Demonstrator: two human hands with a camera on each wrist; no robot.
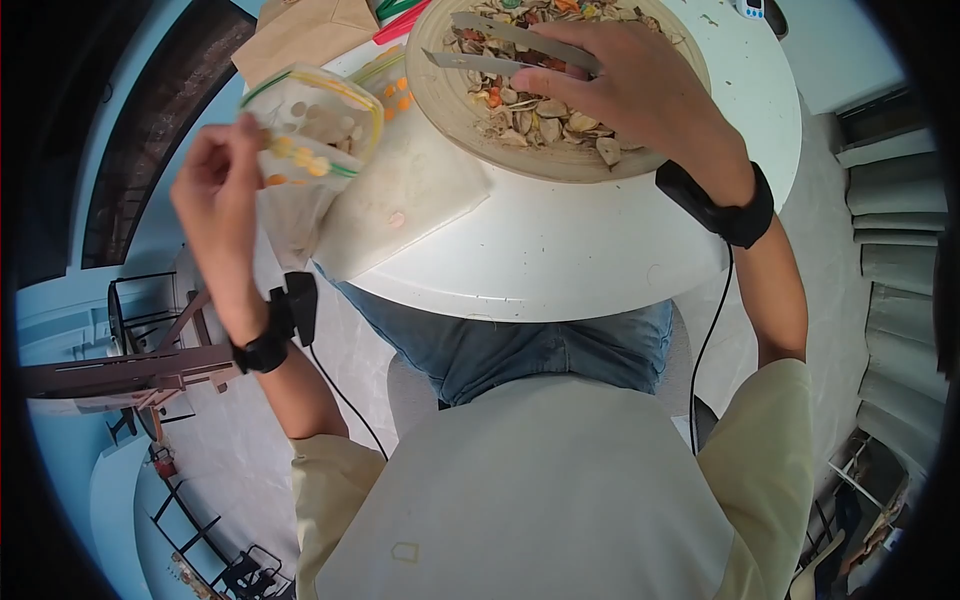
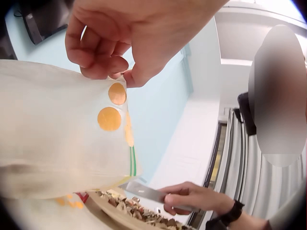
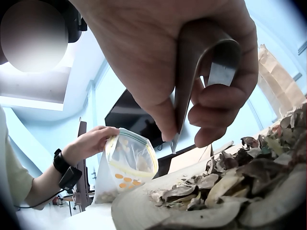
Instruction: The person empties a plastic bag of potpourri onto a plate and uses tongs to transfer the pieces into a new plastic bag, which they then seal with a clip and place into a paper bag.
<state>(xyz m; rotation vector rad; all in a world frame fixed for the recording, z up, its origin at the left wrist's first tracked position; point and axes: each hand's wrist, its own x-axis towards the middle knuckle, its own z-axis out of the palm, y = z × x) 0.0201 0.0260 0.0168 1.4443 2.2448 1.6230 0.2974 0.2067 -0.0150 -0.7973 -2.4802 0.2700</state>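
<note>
My left hand (image 1: 222, 185) pinches the rim of a translucent zip bag (image 2: 53, 124) printed with orange dots. The bag's mouth gapes, and brownish bits show low inside it in the right wrist view. My right hand (image 1: 640, 85) grips metal tongs (image 1: 500, 64) above a round, shallow tray (image 1: 428, 95). The tong tips stand apart and point toward the bag, with nothing visible between them. Dried, shrivelled slices (image 1: 545, 128), mostly brown and cream with some orange and green bits, are heaped in the tray.
Another translucent bag (image 1: 420, 205) lies flat on the white round table (image 1: 560, 240). A brown paper bag (image 1: 305, 40) and a red strip-like thing (image 1: 400, 24) are at the back left. A small device (image 1: 750, 8) sits at the far right. Crumbs dot the tabletop.
</note>
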